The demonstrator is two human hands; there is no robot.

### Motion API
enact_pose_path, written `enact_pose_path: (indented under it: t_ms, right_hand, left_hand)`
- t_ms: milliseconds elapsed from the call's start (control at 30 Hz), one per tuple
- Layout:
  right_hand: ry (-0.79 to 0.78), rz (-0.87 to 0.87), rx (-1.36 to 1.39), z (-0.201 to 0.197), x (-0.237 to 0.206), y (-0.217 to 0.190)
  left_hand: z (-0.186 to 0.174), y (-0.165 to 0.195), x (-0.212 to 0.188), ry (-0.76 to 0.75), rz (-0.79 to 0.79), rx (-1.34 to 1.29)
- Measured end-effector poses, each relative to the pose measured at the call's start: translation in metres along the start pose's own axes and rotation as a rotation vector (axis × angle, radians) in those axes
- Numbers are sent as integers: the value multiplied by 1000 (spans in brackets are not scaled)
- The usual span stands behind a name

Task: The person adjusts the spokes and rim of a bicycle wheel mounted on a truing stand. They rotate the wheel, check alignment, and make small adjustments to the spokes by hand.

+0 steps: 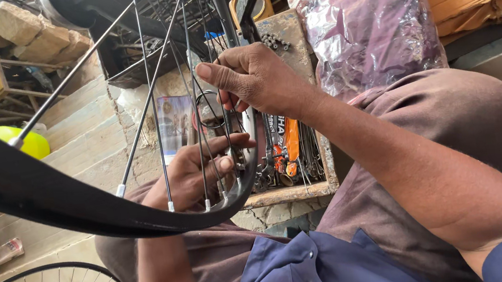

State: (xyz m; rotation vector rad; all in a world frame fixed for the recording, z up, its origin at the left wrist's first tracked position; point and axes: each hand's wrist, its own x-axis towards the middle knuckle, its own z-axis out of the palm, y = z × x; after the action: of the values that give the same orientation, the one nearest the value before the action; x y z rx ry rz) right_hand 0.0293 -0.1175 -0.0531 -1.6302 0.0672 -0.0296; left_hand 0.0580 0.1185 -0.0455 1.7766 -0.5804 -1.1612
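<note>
Spoke adjustment looks in hand: the left hand [194, 173] grips the black wheel rim [47, 198] across the lap at 7 o'clock, while the right hand [256, 80] pinches a spoke [191, 72] near 12, which calls for careful turning.

The wheel rim [47, 198] runs off the left edge. Spokes [195, 103] partly hide the left hand's fingers [226, 147]; the small ring tool [210, 109] is indistinct.
</note>
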Motion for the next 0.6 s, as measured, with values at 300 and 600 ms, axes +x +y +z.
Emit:
enact_pose_path:
  t_ms: [300,600]
  right_hand:
    - [15,37,94,3,-1,-3]
    - [-57,29,121,-4,-4,-10]
  left_hand:
    - [40,20,-6,567,-12,588]
    - [39,27,3,166,174,-599]
